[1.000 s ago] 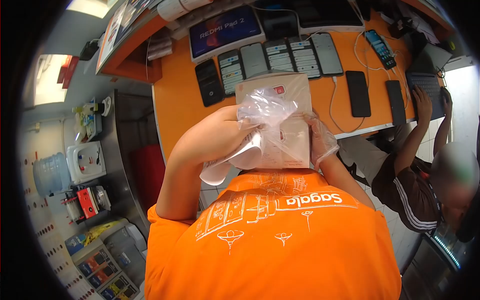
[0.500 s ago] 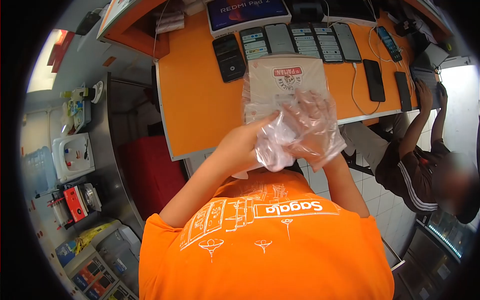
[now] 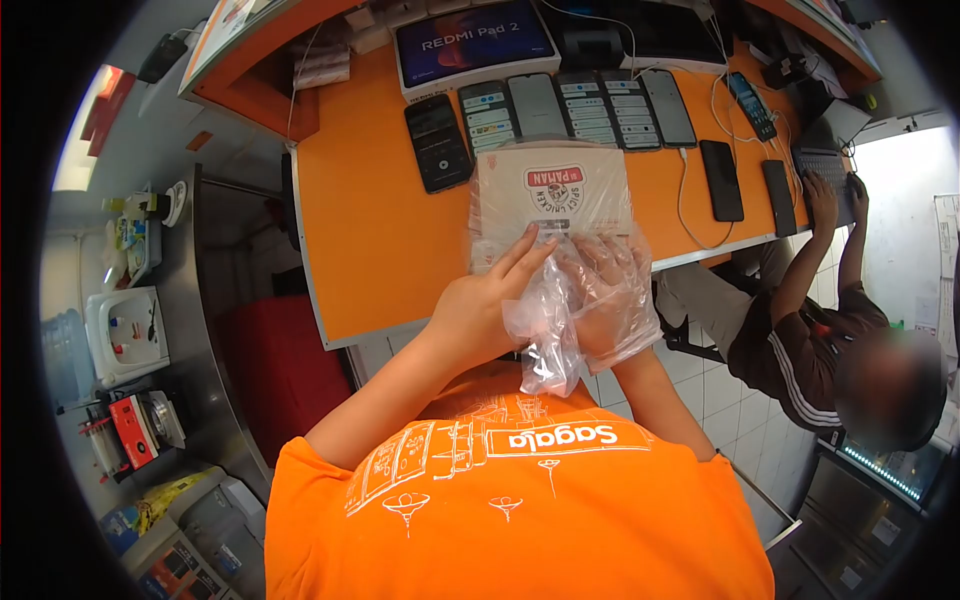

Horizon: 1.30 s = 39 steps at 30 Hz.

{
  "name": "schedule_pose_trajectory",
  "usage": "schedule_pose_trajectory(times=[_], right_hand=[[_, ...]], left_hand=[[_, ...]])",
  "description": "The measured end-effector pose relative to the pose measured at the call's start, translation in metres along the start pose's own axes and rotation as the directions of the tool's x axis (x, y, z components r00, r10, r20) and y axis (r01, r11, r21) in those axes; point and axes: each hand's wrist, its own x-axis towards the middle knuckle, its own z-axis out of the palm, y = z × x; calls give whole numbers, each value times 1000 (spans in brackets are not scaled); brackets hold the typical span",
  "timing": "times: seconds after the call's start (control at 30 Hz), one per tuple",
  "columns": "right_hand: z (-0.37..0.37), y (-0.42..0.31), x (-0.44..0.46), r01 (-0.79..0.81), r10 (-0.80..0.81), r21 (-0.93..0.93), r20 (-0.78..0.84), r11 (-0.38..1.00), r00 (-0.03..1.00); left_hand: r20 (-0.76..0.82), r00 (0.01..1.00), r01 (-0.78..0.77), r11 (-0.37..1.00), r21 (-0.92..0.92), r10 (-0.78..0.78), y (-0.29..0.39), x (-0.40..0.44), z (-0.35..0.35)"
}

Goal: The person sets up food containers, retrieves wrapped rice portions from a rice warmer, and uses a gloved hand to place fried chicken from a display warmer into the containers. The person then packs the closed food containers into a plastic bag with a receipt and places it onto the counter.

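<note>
A white paper food box (image 3: pixel 510 190) with a red and black printed logo lies at the table's front edge, wrapped in a clear plastic bag (image 3: pixel 550 365). The bag's loose end is bunched between my hands and hangs toward me. My left hand (image 3: pixel 480 310) is bare; its fingers stretch over the bag beside the box's near edge, and its thumb is hidden. Clear plastic covers my right hand (image 3: pixel 605 295), which lies with fingers spread against the near right part of the box. Whether that hand is inside the bag or under a fold, I cannot tell.
Several phones (image 3: pixel 540 110) line the orange table (image 3: pixel 370 250) behind the box. A tablet box (image 3: pixel 475 45) stands at the back. White charging cables (image 3: pixel 685 200) run across the right side. A co-worker (image 3: pixel 800 350) sits there, hands on a laptop keyboard (image 3: pixel 825 175).
My left hand's fingers have straightened and moved onto the bag near the box. The bunched plastic now hangs lower between my hands. The whole view has shifted slightly.
</note>
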Motion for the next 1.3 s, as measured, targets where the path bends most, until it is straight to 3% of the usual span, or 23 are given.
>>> schedule_pose_trajectory(times=[0.1,0.23,0.37,0.5,0.63,0.7,0.8,1.0,1.1,1.3], right_hand=[[13,13,-3,76,-81,-54,-94,996,992],[0,11,4,64,-65,-24,-34,998,997],[-4,29,9,148,-149,32,24,988,989],[-14,41,19,208,-218,81,162,975,962],[-42,41,44,128,-180,133,518,983,836],[-49,44,51,148,-210,157,527,976,824],[-47,59,49,39,-152,297,369,954,917],[-32,84,42,29,-111,400,183,916,977],[-28,92,38,-27,-83,314,332,949,940],[-21,93,32,-31,-105,336,381,941,919]], left_hand=[[42,999,-21,994,109,16,-5,13,3],[124,990,45,986,163,-65,1,20,-1],[88,987,122,984,134,-134,5,21,2],[11,994,106,984,145,-109,9,19,5],[-12,978,207,973,101,-207,10,23,11],[-73,978,199,977,81,-194,8,23,14],[-153,960,239,971,9,-235,22,28,13],[-201,933,304,953,-13,-300,34,34,13],[-200,925,320,946,-55,-324,18,35,22],[-196,914,354,935,-37,-354,30,35,19]])
